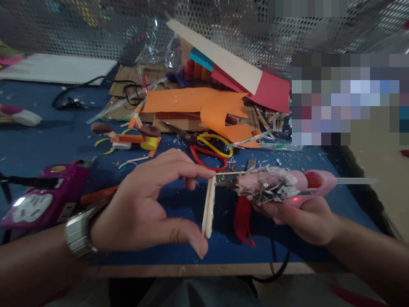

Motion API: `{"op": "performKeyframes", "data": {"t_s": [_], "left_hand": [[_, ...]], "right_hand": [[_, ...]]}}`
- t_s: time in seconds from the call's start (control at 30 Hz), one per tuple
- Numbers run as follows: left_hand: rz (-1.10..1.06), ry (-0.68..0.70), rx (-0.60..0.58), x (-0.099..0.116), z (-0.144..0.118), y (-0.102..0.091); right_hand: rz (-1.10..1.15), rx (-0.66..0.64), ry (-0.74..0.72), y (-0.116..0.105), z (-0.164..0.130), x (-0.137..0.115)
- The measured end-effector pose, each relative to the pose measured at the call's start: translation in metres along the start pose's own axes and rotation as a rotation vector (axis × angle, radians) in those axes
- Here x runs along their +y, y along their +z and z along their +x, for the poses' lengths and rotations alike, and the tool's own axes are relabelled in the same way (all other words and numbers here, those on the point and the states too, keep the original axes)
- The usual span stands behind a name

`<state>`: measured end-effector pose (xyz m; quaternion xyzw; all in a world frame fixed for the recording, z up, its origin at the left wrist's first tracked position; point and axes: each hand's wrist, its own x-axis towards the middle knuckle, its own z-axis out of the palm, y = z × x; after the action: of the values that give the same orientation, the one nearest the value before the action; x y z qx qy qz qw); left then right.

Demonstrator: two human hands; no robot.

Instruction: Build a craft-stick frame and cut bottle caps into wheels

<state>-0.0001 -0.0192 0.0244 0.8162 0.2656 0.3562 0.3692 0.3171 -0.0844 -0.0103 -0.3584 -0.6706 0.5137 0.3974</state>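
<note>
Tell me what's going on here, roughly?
A person is working with a glue gun over a blue surface. The left hand holds some short wooden sticks lengthwise between forefinger and thumb. The right hand grips the pink glue gun, its red light lit, with its nozzle close by the sticks' far end; whether it touches them is unclear. Scissors and cut orange paper lie beyond the hands.

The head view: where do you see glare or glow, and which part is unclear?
Head view: white glare on the purple device at left, and glints on the clear plastic at the back; head view: a small red glow on the glue gun; head view: square blocks hide part of the upper right.
</note>
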Motion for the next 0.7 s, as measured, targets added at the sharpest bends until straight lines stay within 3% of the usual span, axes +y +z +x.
{"op": "performKeyframes", "data": {"t_s": [0.2, 0.7], "left_hand": [[-0.006, 0.018, 0.001, 0.0005, 0.0006, 0.0000], [0.016, 0.024, 0.007, 0.0019, 0.0015, 0.0008]], "right_hand": [[0.051, -0.046, 0.006, 0.0004, 0.0000, 0.0009], [-0.025, 0.034, 0.002, 0.0003, -0.0033, 0.0033]]}}
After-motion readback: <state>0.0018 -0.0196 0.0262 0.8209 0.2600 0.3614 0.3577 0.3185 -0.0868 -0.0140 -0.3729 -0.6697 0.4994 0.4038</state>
